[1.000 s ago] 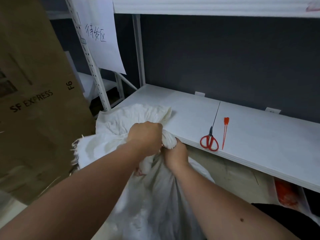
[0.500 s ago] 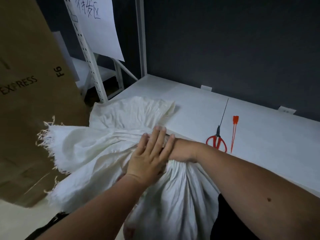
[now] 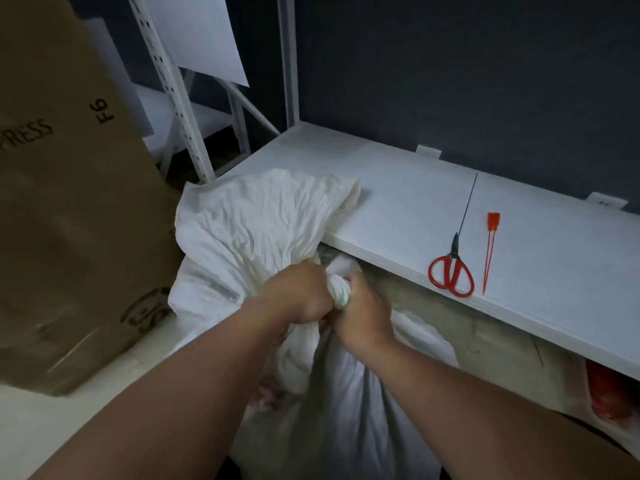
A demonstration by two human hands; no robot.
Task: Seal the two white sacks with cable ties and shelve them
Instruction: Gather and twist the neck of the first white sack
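Currently, item one: white sack [image 3: 332, 393], standing on the floor in front of the shelf [image 3: 398, 202], its body below the hands and its loose mouth fanned out up and to the left, with the top flap draped over the shelf's front left corner.

Item two: neck of the sack, gathered into a twisted rope between the two hands. Left hand [image 3: 294, 296] curled tight round the bunched cloth on the left side; right hand [image 3: 363, 306] curled round it on the right, the two fists almost touching. Neither hand is free.

Item three: red cable ties [image 3: 489, 251], lying flat on the shelf, to the right of the hands and farther from the person. Long axis runs near to far, tag end at the back, pointed tips toward the shelf's front edge. How many ties lie there cannot be told for certain.

Item four: red-handled scissors [image 3: 451, 271], just left of the ties, handles toward the front edge.

Judgement: the right hand is the nearer to the ties; a reach would go right and forward, the left hand keeping the neck closed.

Second sack: not identifiable in view.
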